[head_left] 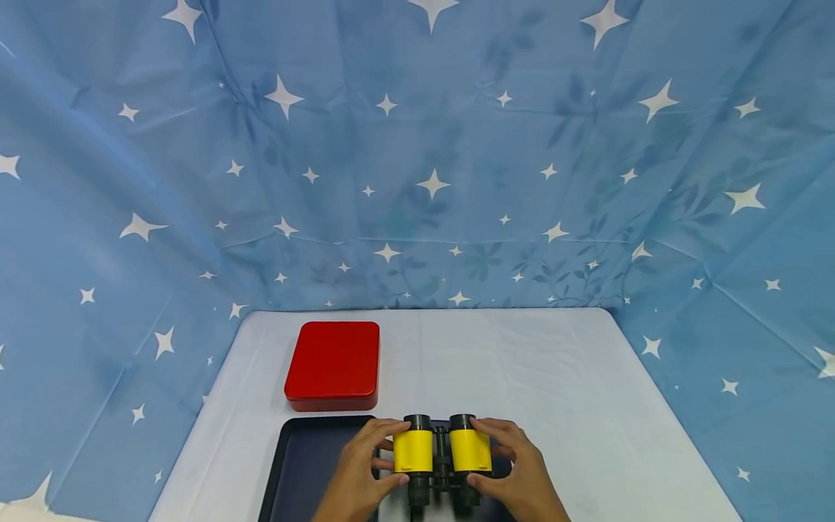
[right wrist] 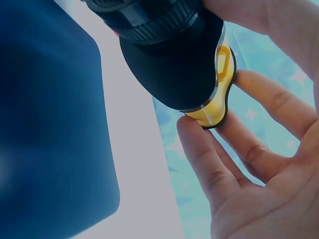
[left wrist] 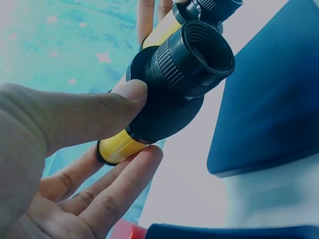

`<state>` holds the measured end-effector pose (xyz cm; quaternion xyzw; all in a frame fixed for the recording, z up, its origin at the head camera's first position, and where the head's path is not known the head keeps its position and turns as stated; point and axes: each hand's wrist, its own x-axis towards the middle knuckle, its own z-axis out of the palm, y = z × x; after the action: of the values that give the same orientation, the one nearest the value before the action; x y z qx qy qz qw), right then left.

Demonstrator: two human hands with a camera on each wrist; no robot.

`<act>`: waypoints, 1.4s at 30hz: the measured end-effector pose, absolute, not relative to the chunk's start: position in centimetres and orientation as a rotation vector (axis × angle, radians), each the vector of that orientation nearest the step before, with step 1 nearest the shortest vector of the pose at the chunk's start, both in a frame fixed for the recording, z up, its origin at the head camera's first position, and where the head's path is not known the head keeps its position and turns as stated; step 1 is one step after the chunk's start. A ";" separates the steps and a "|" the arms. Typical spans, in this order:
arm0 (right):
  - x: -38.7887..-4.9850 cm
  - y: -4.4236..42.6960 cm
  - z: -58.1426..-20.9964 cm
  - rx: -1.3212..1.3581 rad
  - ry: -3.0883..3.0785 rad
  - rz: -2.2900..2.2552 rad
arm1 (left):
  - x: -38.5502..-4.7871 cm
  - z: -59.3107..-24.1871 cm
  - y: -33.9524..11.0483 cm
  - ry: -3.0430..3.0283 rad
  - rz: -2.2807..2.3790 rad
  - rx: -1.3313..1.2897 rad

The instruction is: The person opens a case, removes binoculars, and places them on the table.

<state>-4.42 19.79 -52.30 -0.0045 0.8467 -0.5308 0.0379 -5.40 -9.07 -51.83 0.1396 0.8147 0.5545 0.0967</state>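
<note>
A pair of yellow and black binoculars (head_left: 414, 451) is held between both hands above the front of the table. The left hand (head_left: 365, 467) grips the left barrel, thumb near the eyepiece end and fingers along the outer side. On the right barrel, the right hand (head_left: 515, 464) has its thumb low and its index finger near the far end. In the left wrist view a black ribbed eyepiece (left wrist: 207, 52) faces the camera, with the thumb (left wrist: 132, 92) pressed on the black housing. The right wrist view shows fingertips (right wrist: 192, 127) under the yellow barrel (right wrist: 219, 99).
A red lidded box (head_left: 335, 362) sits on the white tabletop (head_left: 509, 362) at the back left. One dark tray (head_left: 313, 464) lies in front of it, and a second dark tray (head_left: 501, 467) is partly hidden under the binoculars and right hand. Blue star-patterned cloth (head_left: 430, 145) surrounds the table.
</note>
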 end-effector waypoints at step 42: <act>-2.3 26.7 -53.0 0.139 2.778 -1.533 | -6.2 -55.0 -1.7 2.003 2.021 0.421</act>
<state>-2.26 26.71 -52.99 0.0439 0.8745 -0.4827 -0.0171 -6.23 -1.70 -55.03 0.1451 0.6903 0.6964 0.1324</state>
